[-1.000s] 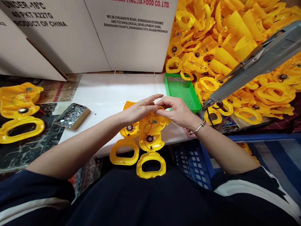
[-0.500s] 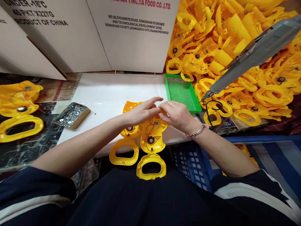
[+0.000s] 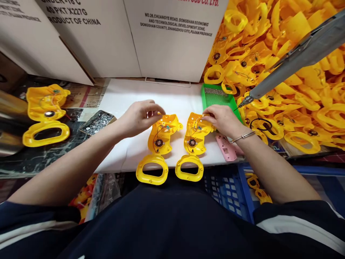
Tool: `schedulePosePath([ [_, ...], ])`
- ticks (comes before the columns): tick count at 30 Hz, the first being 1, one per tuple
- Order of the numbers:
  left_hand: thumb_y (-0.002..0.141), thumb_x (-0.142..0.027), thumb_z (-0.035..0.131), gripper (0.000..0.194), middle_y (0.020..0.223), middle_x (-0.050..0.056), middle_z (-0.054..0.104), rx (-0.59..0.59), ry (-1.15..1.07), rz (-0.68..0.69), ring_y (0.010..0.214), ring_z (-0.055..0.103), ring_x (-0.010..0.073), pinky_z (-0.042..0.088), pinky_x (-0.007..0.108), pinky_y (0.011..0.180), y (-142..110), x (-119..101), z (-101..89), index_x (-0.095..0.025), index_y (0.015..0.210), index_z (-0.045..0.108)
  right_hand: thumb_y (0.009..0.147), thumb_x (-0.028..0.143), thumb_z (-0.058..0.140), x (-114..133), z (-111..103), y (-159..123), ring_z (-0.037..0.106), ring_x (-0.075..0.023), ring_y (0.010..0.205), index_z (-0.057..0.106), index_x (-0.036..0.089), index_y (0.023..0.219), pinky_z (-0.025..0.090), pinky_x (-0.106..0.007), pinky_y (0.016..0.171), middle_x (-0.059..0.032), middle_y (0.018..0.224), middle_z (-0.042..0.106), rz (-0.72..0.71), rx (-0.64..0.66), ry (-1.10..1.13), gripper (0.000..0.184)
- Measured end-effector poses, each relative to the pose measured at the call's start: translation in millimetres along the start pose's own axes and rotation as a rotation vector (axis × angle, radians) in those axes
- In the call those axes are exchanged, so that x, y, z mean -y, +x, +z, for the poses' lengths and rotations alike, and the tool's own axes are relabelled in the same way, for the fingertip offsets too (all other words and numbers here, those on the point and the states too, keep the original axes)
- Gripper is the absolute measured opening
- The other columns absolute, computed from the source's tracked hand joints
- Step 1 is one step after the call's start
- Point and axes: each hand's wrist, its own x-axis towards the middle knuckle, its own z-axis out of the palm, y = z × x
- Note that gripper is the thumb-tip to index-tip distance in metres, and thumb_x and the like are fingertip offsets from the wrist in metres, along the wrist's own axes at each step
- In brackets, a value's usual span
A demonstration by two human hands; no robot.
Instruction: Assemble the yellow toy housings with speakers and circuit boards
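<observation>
Two yellow plastic housings lie open side by side, each with an oval handle ring at its lower end, a round dark speaker, thin wires and a small green board. My left hand is at the top left corner of the left housing, its fingers curled together in a pinch; whatever they hold is too small or hidden. At the upper edge of the right housing, my right hand has its thumb and fingers closed on the plastic. A pink plastic part lies below my right wrist.
A box of small metal pieces sits beside my left forearm. Behind my right hand is a green tray. A grey electric screwdriver slants in from the right before heaped yellow parts. Cartons stand behind.
My hands have moved apart, the left one leftward and the right one rightward. The two housings now lie separated instead of overlapping, and the pink part has come into view.
</observation>
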Motion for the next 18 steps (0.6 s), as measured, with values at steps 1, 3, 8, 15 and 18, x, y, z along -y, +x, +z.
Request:
schedulePosePath([
  [1, 0.087, -0.031, 0.057, 0.021, 0.076, 0.003, 0.061, 0.031, 0.039, -0.006, 0.064, 0.050, 0.0124, 0.040, 0.028, 0.061, -8, 5, -3.0, -0.017, 0.090, 0.073, 0.090, 0.027, 0.057, 1, 3, 2, 0.062, -0.0221, 0.087, 0.072, 0.015, 0.092, 0.047, -0.035, 0.079, -0.0105, 0.093, 0.071, -0.004, 0.009, -0.017, 0.019],
  [3, 0.087, -0.032, 0.056, 0.022, 0.073, 0.003, 0.059, 0.069, 0.115, -0.033, 0.064, 0.050, 0.0131, 0.038, 0.028, 0.061, -24, 11, -5.0, -0.017, 0.086, 0.072, 0.090, 0.022, 0.052, 3, 8, 4, 0.062, -0.0247, 0.094, 0.072, 0.015, 0.100, 0.048, -0.038, 0.084, -0.0120, 0.100, 0.070, -0.025, 0.038, -0.049, 0.024],
  [8, 0.089, -0.036, 0.055, 0.027, 0.074, 0.004, 0.064, 0.116, 0.203, -0.125, 0.065, 0.051, 0.0136, 0.036, 0.029, 0.062, -42, 9, 4.4, -0.017, 0.083, 0.072, 0.081, 0.005, 0.045, 21, 5, 6, 0.057, -0.0271, 0.114, 0.065, 0.015, 0.119, 0.046, -0.043, 0.099, -0.0141, 0.120, 0.064, -0.105, -0.070, 0.025, 0.044],
  [15, 0.083, -0.033, 0.057, 0.023, 0.071, 0.003, 0.065, 0.125, 0.129, -0.271, 0.061, 0.048, 0.0128, 0.032, 0.028, 0.059, -39, 6, 23.6, -0.016, 0.074, 0.070, 0.094, 0.019, 0.049, 91, 17, 8, 0.061, -0.0195, 0.088, 0.069, 0.014, 0.099, 0.047, -0.034, 0.081, -0.0089, 0.093, 0.070, -0.390, -0.143, 0.242, 0.021],
  [18, 0.080, -0.033, 0.057, 0.023, 0.066, 0.002, 0.064, 0.117, -0.001, -0.360, 0.061, 0.048, 0.0131, 0.034, 0.027, 0.058, -39, 11, 26.2, -0.015, 0.074, 0.070, 0.097, 0.020, 0.047, 114, 34, 2, 0.057, -0.0169, 0.083, 0.069, 0.014, 0.098, 0.042, -0.032, 0.075, -0.0071, 0.089, 0.069, -0.586, -0.080, 0.198, 0.023],
])
